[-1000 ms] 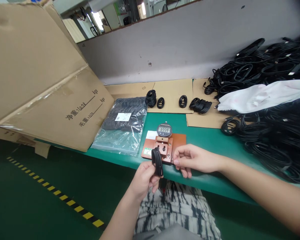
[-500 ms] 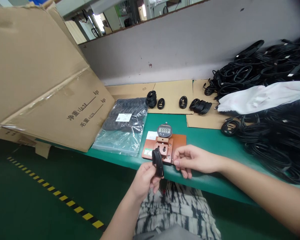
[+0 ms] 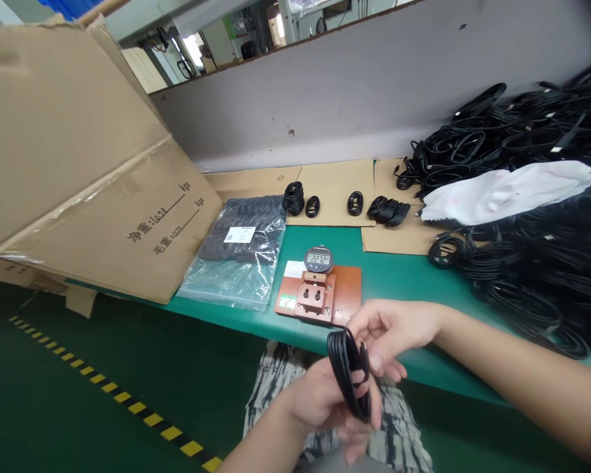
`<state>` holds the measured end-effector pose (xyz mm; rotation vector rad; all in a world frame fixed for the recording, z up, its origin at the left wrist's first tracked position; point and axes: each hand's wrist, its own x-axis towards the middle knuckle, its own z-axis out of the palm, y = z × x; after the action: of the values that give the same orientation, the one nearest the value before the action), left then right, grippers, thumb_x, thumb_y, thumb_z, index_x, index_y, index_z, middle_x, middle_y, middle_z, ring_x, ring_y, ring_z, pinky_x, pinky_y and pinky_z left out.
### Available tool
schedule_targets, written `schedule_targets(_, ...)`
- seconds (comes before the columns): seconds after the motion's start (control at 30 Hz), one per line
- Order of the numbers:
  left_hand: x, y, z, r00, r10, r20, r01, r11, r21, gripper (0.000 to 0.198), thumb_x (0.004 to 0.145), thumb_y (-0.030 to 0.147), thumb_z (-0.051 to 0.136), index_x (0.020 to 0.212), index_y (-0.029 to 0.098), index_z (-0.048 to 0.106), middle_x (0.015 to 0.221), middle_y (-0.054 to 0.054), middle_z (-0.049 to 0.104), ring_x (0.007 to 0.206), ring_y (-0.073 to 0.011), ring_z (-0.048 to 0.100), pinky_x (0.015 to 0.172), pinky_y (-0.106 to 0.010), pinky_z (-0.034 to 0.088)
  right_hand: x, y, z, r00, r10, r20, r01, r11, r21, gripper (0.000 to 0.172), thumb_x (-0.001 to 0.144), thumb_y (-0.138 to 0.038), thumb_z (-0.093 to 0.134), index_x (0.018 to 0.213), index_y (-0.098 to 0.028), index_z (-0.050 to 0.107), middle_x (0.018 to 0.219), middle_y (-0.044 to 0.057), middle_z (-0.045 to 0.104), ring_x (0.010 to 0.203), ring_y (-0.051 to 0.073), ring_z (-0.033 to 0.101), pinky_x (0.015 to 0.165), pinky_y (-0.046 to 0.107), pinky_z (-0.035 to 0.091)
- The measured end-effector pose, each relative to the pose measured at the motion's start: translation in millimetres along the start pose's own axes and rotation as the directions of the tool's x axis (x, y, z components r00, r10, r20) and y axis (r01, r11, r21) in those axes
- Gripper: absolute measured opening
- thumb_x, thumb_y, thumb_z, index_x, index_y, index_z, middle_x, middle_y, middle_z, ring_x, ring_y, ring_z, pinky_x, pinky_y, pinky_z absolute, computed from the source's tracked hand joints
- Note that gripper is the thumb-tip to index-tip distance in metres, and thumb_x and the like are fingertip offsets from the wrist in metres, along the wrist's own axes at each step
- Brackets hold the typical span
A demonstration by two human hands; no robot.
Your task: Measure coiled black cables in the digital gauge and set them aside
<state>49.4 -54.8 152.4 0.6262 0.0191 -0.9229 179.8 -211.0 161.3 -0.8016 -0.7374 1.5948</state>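
A coil of black cable (image 3: pixel 349 374) is held in my left hand (image 3: pixel 325 401), in front of the green table's edge. My right hand (image 3: pixel 394 332) meets the coil at its upper right, with thumb and fingers closed on a part of the cable; the exact tip is hidden. Just behind the hands stands a copper-coloured measuring fixture (image 3: pixel 315 299) on a brown base plate. Its round digital gauge (image 3: pixel 319 259) shows a number that looks like 2272. Nothing lies in the fixture's front that I can make out.
Left of the fixture lies a clear bag of coiled cables (image 3: pixel 236 240), beside a large cardboard box (image 3: pixel 142 203). Several small coils (image 3: pixel 388 210) rest on cardboard sheets at the back. A heap of black cables (image 3: pixel 512 263) with a white cloth (image 3: pixel 509 192) fills the right.
The coil and my left hand have moved right and toward me, away from the fixture. My right hand has come onto the cable. The gauge reading has changed from about 6559.
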Motion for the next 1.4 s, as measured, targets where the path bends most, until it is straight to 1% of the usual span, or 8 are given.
schedule_targets(0.2, 2.9, -6.6, -4.9, 0.994, 0.072, 0.088, -0.046, 0.962, -0.269, 0.025, 0.075, 0.034, 0.068, 0.083, 0.01, 0.072, 0.045, 0.003, 0.049, 0.029, -0.0077, 0.039, 0.028, -0.02, 0.041, 0.9, -2.1, 1.0, 0.997, -0.073, 0.026, 0.074, 0.996, -0.043, 0.031, 0.079, -0.025, 0.076, 0.101, -0.006, 0.066, 0.069, 0.004, 0.066, 0.048, 0.005, 0.054, 0.047, 0.012, 0.048)
schedule_targets(0.37, -1.1, -15.1, -9.1, 0.987, 0.121, 0.11, -0.069, 0.916, -0.394, 0.04, 0.079, 0.036, 0.053, 0.097, 0.005, 0.072, 0.057, -0.003, 0.056, 0.039, -0.0124, 0.051, 0.033, -0.023, 0.047, 2.8, -4.8, 4.3, 0.996, -0.078, 0.043, 0.083, 0.991, -0.107, 0.026, 0.085, -0.022, 0.069, 0.104, -0.006, 0.065, 0.066, 0.004, 0.067, 0.053, 0.006, 0.056, 0.05, 0.012, 0.046)
schedule_targets(0.63, -3.6, -24.1, -3.8, 0.981, 0.177, -0.079, -0.194, 0.874, -0.446, 0.045, 0.09, 0.039, 0.04, 0.09, 0.006, 0.071, 0.06, -0.003, 0.055, 0.043, -0.0122, 0.054, 0.039, -0.025, 0.051, 3.6, -0.3, 3.3, 0.995, -0.071, -0.068, 0.062, 0.989, -0.131, 0.029, 0.077, -0.026, 0.076, 0.098, -0.007, 0.07, 0.075, 0.006, 0.068, 0.055, 0.007, 0.057, 0.052, 0.016, 0.049)
schedule_targets(0.7, -3.7, -26.9, 1.1, 0.945, 0.241, -0.22, -0.314, 0.853, -0.416, 0.044, 0.089, 0.04, 0.043, 0.085, 0.006, 0.07, 0.06, -0.003, 0.055, 0.044, -0.0123, 0.056, 0.04, -0.025, 0.051, 2.7, -0.7, 2.2, 0.988, -0.106, -0.116, 0.089, 0.986, -0.139, 0.027, 0.076, -0.027, 0.077, 0.093, -0.008, 0.069, 0.078, 0.006, 0.069, 0.053, 0.007, 0.059, 0.052, 0.017, 0.05)
schedule_targets(0.87, -8.0, -28.8, 12.5, 0.773, 0.389, -0.501, -0.494, 0.865, -0.092, 0.042, 0.088, 0.051, 0.049, 0.089, 0.013, 0.067, 0.061, -0.002, 0.058, 0.042, -0.0127, 0.055, 0.039, -0.025, 0.05, 1.5, -1.2, 0.9, 0.977, -0.14, -0.162, 0.109, 0.977, -0.182, 0.028, 0.079, -0.034, 0.074, 0.09, -0.009, 0.066, 0.06, 0.001, 0.062, 0.047, 0.008, 0.057, 0.05, 0.018, 0.048)
schedule_targets(1.07, -11.4, -23.4, 20.1, 0.524, 0.584, -0.62, -0.317, 0.809, 0.495, 0.025, 0.087, 0.04, 0.062, 0.099, 0.018, 0.064, 0.06, 0.002, 0.058, 0.048, -0.0108, 0.057, 0.049, -0.022, 0.049, 3.3, -1.3, 4.8, 0.934, -0.204, -0.293, 0.112, 0.947, -0.301, 0.033, 0.084, -0.042, 0.068, 0.088, -0.01, 0.063, 0.071, 0.002, 0.062, 0.051, 0.009, 0.06, 0.052, 0.019, 0.05)
schedule_targets(1.17, -12.6, -19.9, 24.6, 0.515, 0.617, -0.595, -0.245, 0.771, 0.588, 0.028, 0.085, 0.042, 0.064, 0.097, 0.016, 0.064, 0.059, 0.001, 0.06, 0.051, -0.0114, 0.058, 0.054, -0.023, 0.05, 4.0, -2.6, 6.1, 0.918, -0.221, -0.328, 0.11, 0.939, -0.325, 0.036, 0.086, -0.043, 0.065, 0.095, -0.008, 0.064, 0.07, 0.002, 0.062, 0.051, 0.009, 0.06, 0.052, 0.018, 0.05)
schedule_targets(1.4, -23.1, -8.5, 29.9, 0.581, 0.576, -0.576, -0.385, 0.817, 0.429, 0.032, 0.087, 0.044, 0.06, 0.105, 0.017, 0.059, 0.078, -0.004, 0.064, 0.058, -0.0131, 0.061, 0.052, -0.025, 0.053, 3.8, -5.7, 5.6, 0.908, -0.277, -0.315, 0.194, 0.943, -0.27, 0.034, 0.085, -0.041, 0.067, 0.094, -0.008, 0.064, 0.072, 0.003, 0.062, 0.053, 0.01, 0.062, 0.052, 0.019, 0.051)
